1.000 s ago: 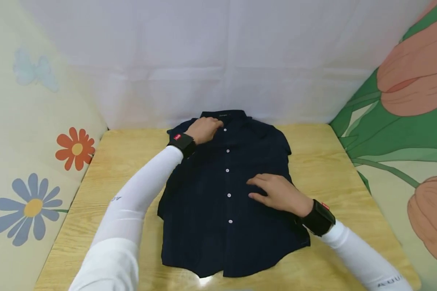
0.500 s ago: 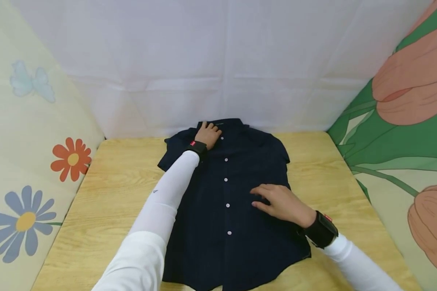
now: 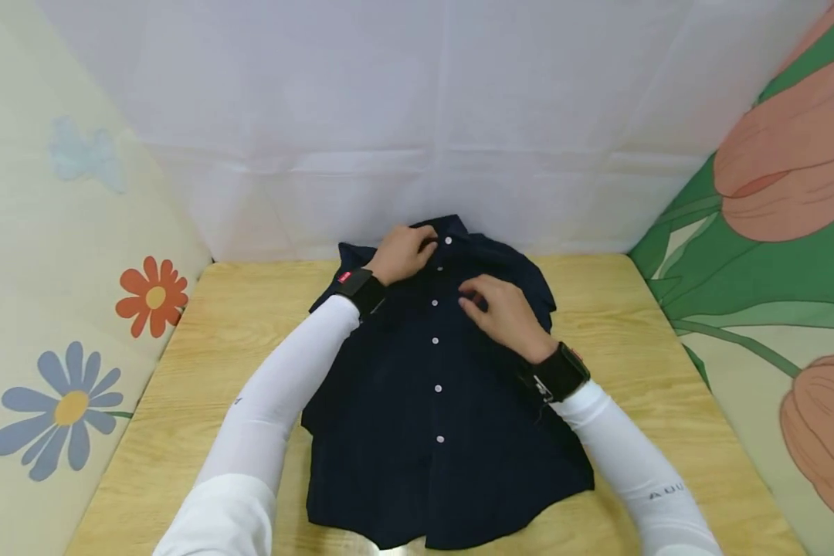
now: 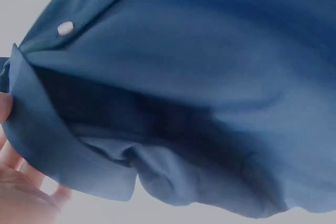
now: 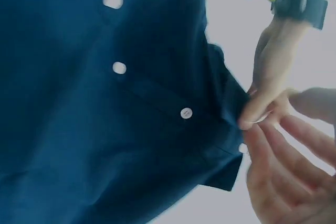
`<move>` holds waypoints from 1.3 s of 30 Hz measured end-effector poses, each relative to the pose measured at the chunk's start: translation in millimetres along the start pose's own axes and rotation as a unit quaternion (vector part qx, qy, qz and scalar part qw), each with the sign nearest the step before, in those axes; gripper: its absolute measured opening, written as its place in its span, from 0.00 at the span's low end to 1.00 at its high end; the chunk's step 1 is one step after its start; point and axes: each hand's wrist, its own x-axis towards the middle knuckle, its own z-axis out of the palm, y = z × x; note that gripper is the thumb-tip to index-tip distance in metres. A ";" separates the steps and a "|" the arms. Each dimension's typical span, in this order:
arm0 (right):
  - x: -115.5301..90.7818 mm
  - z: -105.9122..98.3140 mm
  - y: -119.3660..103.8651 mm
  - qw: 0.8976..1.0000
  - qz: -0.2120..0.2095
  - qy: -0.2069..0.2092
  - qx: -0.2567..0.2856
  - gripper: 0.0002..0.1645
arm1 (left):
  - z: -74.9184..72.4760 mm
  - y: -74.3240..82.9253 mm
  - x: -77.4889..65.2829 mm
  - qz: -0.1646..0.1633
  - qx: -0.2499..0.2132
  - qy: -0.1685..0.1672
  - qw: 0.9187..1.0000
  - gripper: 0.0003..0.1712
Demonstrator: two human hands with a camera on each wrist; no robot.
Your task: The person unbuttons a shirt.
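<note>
A dark navy short-sleeved button-up shirt (image 3: pixel 389 432) lies front up, collar at the far end, with white buttons down its middle. My left hand (image 3: pixel 401 255) pinches the left side of the collar (image 4: pixel 68 150); in the left wrist view the thumb is on one face and the fingers are behind it. The neck opening gapes below that flap. Over the upper right chest, my right hand (image 3: pixel 503 313) hovers with loosely bent fingers and nothing between them. Its fingers (image 5: pixel 289 156) overlap the left hand in the right wrist view.
The shirt lies on a light wooden table (image 3: pixel 250 309). A white cloth backdrop (image 3: pixel 320 100) rises behind the far edge. Flower-printed panels stand at the left (image 3: pixel 28 270) and right (image 3: pixel 771 309).
My left hand has gone from lying flat by the collar to pinching and raising it, and the collar has tilted up. My right hand has moved up the shirt toward the neck.
</note>
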 end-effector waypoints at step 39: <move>49.5 -1.1 -8.2 0.982 -0.063 0.156 -0.088 0.12 | -30.6 64.6 -53.7 -0.031 -0.199 0.085 0.976 0.16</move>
